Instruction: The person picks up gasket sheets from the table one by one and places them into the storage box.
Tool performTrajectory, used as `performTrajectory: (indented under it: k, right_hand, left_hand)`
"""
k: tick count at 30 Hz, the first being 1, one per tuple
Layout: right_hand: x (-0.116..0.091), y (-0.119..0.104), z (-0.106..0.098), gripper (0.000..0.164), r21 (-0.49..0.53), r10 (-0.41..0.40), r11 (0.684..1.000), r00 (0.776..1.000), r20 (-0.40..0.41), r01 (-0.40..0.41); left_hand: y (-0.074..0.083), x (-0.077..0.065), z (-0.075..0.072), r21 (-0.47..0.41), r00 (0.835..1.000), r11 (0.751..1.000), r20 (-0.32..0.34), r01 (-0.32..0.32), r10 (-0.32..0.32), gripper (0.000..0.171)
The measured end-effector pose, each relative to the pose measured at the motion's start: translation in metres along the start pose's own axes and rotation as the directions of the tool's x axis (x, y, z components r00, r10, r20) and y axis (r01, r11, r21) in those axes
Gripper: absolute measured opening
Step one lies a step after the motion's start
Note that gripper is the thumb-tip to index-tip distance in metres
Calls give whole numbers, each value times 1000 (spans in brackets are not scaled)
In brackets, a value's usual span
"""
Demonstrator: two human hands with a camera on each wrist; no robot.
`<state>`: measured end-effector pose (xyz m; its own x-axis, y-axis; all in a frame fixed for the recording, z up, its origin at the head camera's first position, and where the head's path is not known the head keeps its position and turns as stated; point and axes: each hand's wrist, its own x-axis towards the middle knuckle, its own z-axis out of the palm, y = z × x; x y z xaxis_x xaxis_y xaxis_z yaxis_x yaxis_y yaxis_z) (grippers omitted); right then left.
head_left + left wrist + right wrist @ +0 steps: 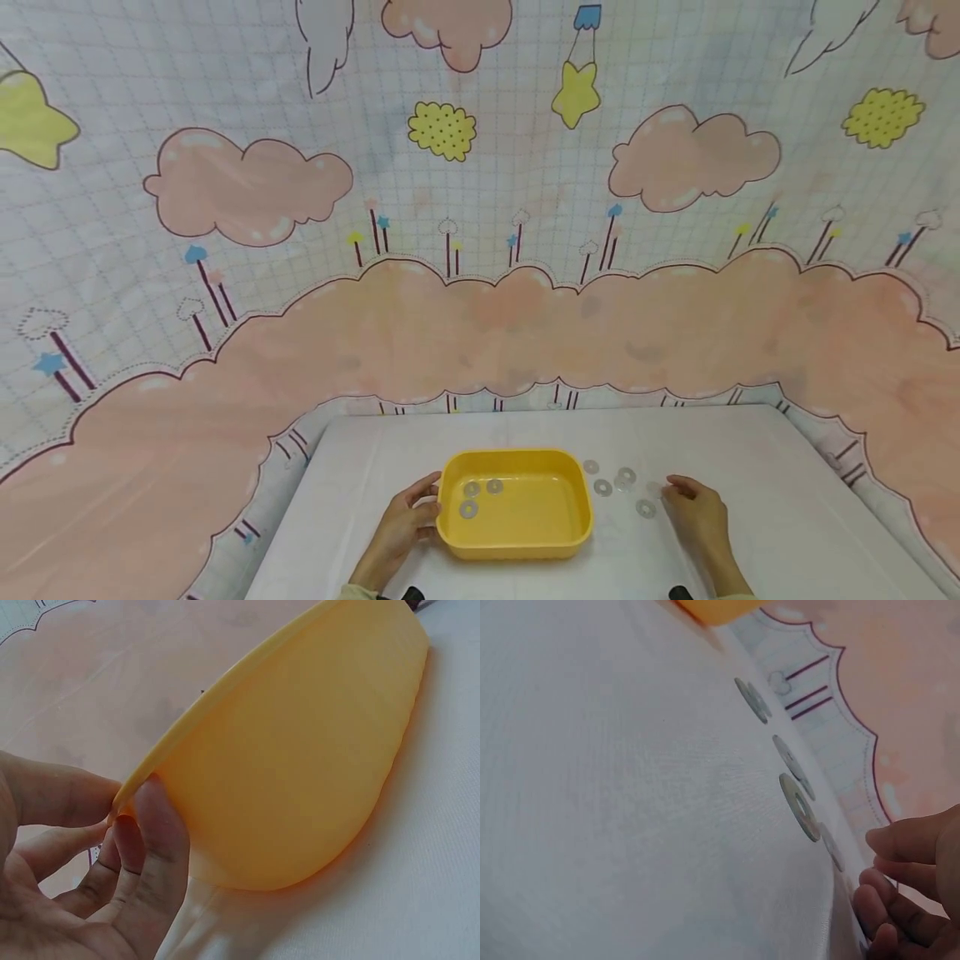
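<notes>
The fingers of the right hand [697,510], at lower right in the head view, are loosely bent, with nothing visible between them. A pale disc [654,490] lies immediately left of their tips; whether they touch it cannot be told. Being round, it shows no long axis, and the right hand is far nearer to it than the left. The left hand [402,518], left of bottom centre, pinches the rim of a yellow tray [517,551], thumb against the outer wall. Between tray and right hand, loose washers [651,511] lie flat on the white tabletop [795,517]. The tray stands at lower centre, its long side running left to right across the frame; three rings [468,515] lie inside, toward its left end.
</notes>
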<state>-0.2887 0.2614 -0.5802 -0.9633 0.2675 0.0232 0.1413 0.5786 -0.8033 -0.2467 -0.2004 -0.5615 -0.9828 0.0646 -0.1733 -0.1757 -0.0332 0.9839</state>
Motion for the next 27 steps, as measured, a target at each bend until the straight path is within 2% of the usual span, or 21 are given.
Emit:
performTrajectory:
  k: [7, 15, 22, 27]
  right_hand:
    - [0, 4, 8, 43, -16, 17, 1000, 1000, -19, -18]
    - [4, 2, 12, 48, -82, -34, 996, 999, -42, 30]
    - [4, 1, 15, 50, -99, -23, 995, 999, -36, 19]
    - [2, 0, 18, 47, -135, -35, 991, 997, -67, 25]
  left_hand:
    - [-1, -2, 1, -2, 1000, 1000, 5, -2, 2, 65]
    - [1, 0, 0, -2, 1000, 1000, 1, -8, 8, 65]
    - [0, -1, 0, 1, 1000, 1000, 0, -6, 6, 64]
    - [0, -2, 2, -6, 1000, 1000, -4, -12, 12, 63]
